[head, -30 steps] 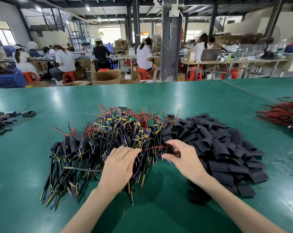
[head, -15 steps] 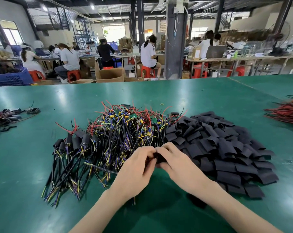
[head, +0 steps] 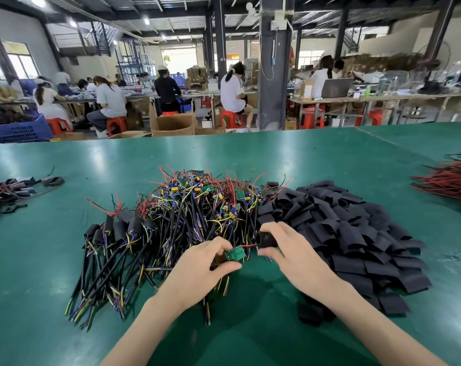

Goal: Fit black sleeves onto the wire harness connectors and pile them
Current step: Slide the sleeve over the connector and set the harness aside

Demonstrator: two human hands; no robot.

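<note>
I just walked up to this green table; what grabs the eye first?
Probably the big tangle of red, yellow and black wire harnesses at centre, with a heap of black sleeves just right of it. In front, the left hand pinches a small green board while the right hand holds one black sleeve beside it.

green board (head: pixel 234 254) and sleeve (head: pixel 267 239) in hands

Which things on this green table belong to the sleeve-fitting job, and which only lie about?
Job: left hand holding a green board; right hand holding a black sleeve; unsleeved harness heap; loose sleeve pile; sleeved harnesses.
Lying about: red wire bundle; dark cable scraps.
</note>
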